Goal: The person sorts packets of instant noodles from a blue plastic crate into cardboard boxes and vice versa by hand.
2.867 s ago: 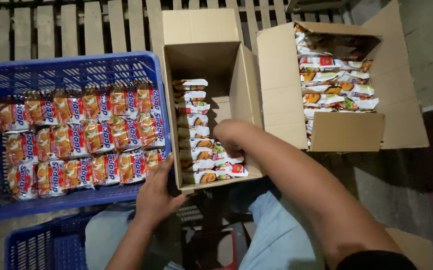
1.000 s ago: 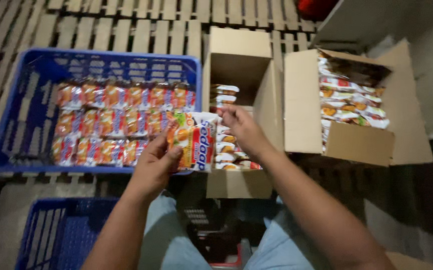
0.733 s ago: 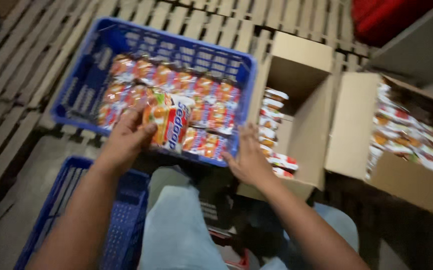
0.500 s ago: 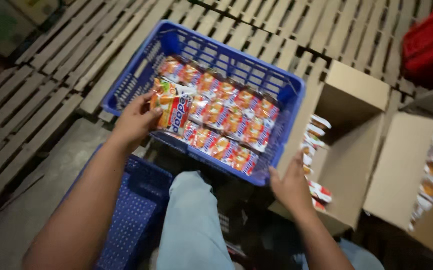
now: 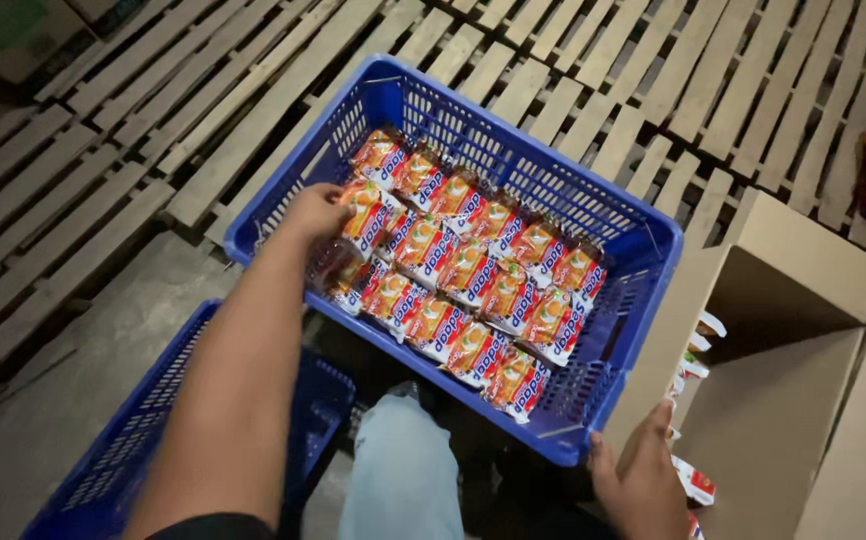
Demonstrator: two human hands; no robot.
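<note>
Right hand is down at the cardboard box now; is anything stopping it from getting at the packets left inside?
Probably not. The right hand rests at the open cardboard box, beside the packets along its near wall, and nothing covers them.

Rows of orange-and-white snack packets [image 5: 463, 275] in blue crate [image 5: 643, 250]; more packets [image 5: 695, 480] in cardboard box [image 5: 803, 300].

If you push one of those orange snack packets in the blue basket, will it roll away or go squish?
Probably no rolling: the orange packets look flat and overlap in rows inside the blue basket. They seem light and a bit crinkly, likely bending under the left hand. The shiny wrappers may slide over each other.
</note>
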